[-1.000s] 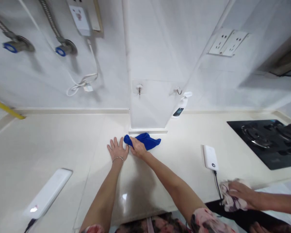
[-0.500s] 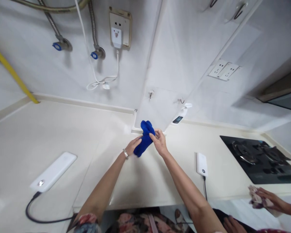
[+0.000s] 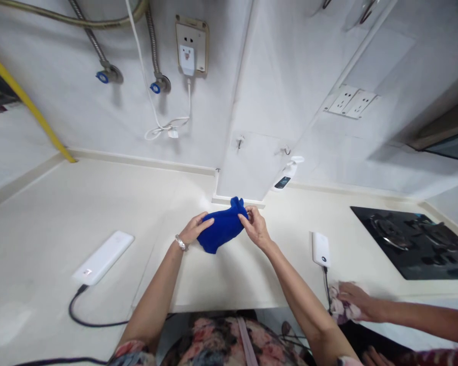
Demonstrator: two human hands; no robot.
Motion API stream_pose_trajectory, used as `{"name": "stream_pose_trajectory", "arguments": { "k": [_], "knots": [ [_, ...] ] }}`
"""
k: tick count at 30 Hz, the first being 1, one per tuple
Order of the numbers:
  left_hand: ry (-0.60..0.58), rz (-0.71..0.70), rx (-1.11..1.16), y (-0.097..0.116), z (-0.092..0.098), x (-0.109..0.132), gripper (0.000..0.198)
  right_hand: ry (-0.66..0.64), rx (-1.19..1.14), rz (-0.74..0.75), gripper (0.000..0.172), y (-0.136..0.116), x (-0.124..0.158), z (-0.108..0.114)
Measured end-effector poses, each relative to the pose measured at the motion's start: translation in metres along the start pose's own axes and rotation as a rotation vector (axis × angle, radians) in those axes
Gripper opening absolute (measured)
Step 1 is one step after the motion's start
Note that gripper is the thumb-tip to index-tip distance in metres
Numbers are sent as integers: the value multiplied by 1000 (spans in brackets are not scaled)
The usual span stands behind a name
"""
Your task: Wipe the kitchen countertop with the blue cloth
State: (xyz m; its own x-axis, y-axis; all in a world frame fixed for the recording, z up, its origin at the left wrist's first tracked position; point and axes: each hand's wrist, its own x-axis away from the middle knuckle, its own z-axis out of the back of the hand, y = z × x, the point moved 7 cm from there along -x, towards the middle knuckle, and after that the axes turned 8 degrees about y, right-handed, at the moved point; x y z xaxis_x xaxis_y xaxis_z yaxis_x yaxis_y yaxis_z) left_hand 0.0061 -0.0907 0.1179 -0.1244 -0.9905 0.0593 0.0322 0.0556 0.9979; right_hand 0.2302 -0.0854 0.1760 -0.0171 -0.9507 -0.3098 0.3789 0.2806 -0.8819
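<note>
A blue cloth (image 3: 222, 230) is spread between my two hands above the pale countertop (image 3: 198, 284). My left hand (image 3: 195, 227) grips its left edge, thumb on top and the other fingers tucked beneath. At the upper right, my right hand (image 3: 255, 223) pinches the cloth near a bunched, folded corner that sticks up. A silver bracelet circles my left wrist. The fingertips under the cloth are hidden.
A white power bank (image 3: 105, 257) with a black cable lies to the left, another white power bank (image 3: 321, 249) to the right. Further right is a black gas hob (image 3: 408, 241). A co-worker's hand (image 3: 361, 302) presses a crumpled patterned cloth at the counter's front edge. A white bottle (image 3: 289, 175) stands near the wall.
The blue cloth was folded narrow and now is opened out wider, as my left hand moved left. The co-worker's hand with the patterned cloth moved left along the counter edge.
</note>
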Motion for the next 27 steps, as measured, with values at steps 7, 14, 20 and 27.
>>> {"name": "stream_pose_trajectory", "arguments": {
  "k": [7, 14, 20, 27],
  "knots": [
    [316, -161, -304, 37, 54, 32, 46, -89, 14, -42, 36, 3, 6, -18],
    [424, -83, -246, 40, 92, 30, 51, 62, 22, -19, 41, 1, -15, -45],
    [813, 67, -861, 2, 150, 2, 48, 105, 206, 51, 52, 64, -29, -58],
    [504, 44, -1024, -72, 67, -27, 66, 101, 428, 103, 47, 146, 49, 5]
  ]
}}
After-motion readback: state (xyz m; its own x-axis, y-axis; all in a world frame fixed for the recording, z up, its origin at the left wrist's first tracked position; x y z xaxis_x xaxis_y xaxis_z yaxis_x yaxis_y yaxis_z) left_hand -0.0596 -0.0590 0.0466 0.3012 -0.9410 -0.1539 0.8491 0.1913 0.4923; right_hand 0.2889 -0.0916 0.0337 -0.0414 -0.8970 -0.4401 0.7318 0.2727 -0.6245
